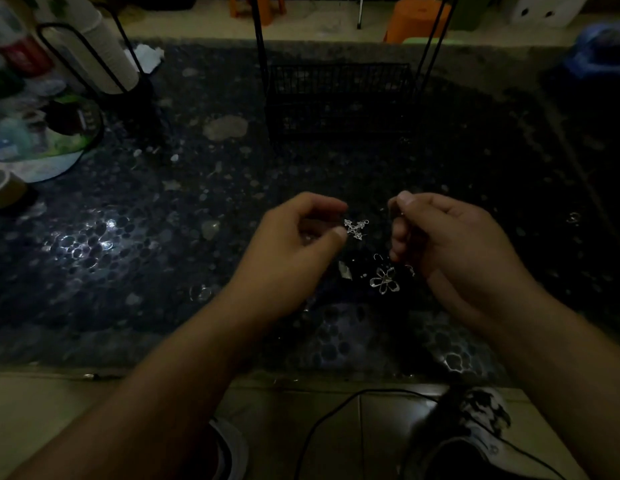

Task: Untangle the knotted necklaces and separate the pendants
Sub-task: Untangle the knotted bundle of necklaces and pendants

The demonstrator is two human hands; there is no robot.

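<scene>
A small silver pendant cluster (356,229) hangs in the air between my two hands, above the dark speckled table (163,258). My left hand (298,251) has its fingers curled, thumb tip just beside the cluster; the thin chain is too faint to see. My right hand (440,244) pinches something fine between thumb and forefinger near its top. A silver flower-shaped pendant (384,280) lies on the table below, between my wrists, with small hooks (377,257) close by.
A black wire basket (339,98) stands behind my hands. At the left are a black stand with a paper roll (104,53), a plate of clutter (41,140) and a tape roll (3,188). A black cable (336,410) and a shoe (474,431) lie on the floor below.
</scene>
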